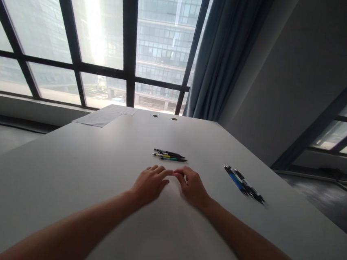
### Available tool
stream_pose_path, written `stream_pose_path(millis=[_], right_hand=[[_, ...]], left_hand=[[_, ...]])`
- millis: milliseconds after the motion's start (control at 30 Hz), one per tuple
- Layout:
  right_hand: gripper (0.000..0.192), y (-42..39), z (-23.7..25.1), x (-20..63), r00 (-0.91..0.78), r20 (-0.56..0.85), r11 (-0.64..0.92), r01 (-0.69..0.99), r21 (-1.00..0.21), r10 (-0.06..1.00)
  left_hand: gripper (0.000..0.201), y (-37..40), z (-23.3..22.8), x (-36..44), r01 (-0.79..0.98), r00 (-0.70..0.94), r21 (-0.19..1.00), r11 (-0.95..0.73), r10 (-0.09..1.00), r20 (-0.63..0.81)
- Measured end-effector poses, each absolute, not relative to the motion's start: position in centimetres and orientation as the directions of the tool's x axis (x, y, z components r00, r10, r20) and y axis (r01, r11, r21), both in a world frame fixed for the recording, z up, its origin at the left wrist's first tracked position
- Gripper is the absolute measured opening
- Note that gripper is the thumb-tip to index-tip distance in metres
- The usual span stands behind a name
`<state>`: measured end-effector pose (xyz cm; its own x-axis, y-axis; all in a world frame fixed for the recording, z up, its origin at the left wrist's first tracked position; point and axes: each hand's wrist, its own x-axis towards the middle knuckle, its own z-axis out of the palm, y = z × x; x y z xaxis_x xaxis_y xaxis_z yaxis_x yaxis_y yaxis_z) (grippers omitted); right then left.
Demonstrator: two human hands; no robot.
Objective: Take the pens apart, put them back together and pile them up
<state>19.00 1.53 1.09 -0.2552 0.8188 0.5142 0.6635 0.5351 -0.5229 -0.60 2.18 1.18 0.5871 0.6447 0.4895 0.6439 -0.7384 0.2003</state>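
My left hand [151,182] and my right hand [192,186] lie palm down on the white table [64,185], fingertips touching each other near the middle. Neither holds anything that I can see. Just beyond the fingertips lies a small group of pens [169,156], black, yellow and green, side by side. A second bunch of pens [243,184], blue and black, lies to the right of my right hand, a short way off.
A sheet of paper [101,116] rests at the table's far left corner. Two cable holes [164,117] sit near the far edge. Large windows and a blue-grey curtain [224,53] stand behind the table.
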Motion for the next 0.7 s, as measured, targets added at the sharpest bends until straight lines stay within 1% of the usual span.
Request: stream_pose_path(millis=[67, 133, 200, 267, 367, 500, 567, 700], right_hand=[[0.021, 1.3, 1.1, 19.1, -0.207, 0.5, 0.508, 0.617, -0.6, 0.841], [0.029, 1.3, 1.1, 19.3, -0.201, 0.463, 0.483, 0.596, -0.642, 0.863], [0.036, 1.4, 1.0, 19.6, -0.243, 0.416, 0.473, 0.595, -0.65, 0.876], [0.038, 1.5, 1.0, 19.9, -0.29, 0.369, 0.468, 0.598, -0.651, 0.883], [0.038, 1.4, 1.4, 19.8, -0.327, 0.306, 0.446, 0.597, -0.667, 0.894], [0.034, 1.2, 2.2, 19.5, -0.382, 0.228, 0.433, 0.63, -0.644, 0.895], [0.032, 1.2, 2.3, 19.4, -0.379, 0.226, 0.431, 0.641, -0.635, 0.897], [0.029, 1.4, 2.1, 19.5, -0.354, 0.304, 0.467, 0.649, -0.601, 0.884]], left_hand=[[0.029, 2.0, 1.2, -0.6, 0.643, 0.561, 0.231, -0.73, 0.654, 0.508], [0.028, 2.0, 1.2, -0.6, 0.647, 0.534, 0.243, -0.723, 0.657, 0.533], [0.026, 2.0, 1.2, -0.6, 0.648, 0.521, 0.232, -0.726, 0.644, 0.559], [0.025, 2.1, 1.2, -0.7, 0.637, 0.524, 0.216, -0.74, 0.621, 0.582], [0.023, 2.3, 1.3, -0.8, 0.613, 0.542, 0.193, -0.766, 0.585, 0.603], [0.022, 2.3, 1.2, -0.9, 0.627, 0.566, 0.141, -0.766, 0.572, 0.593], [0.021, 2.2, 1.1, -0.9, 0.649, 0.573, 0.108, -0.753, 0.578, 0.581], [0.02, 1.8, 1.2, -0.7, 0.689, 0.574, 0.064, -0.722, 0.597, 0.561]])
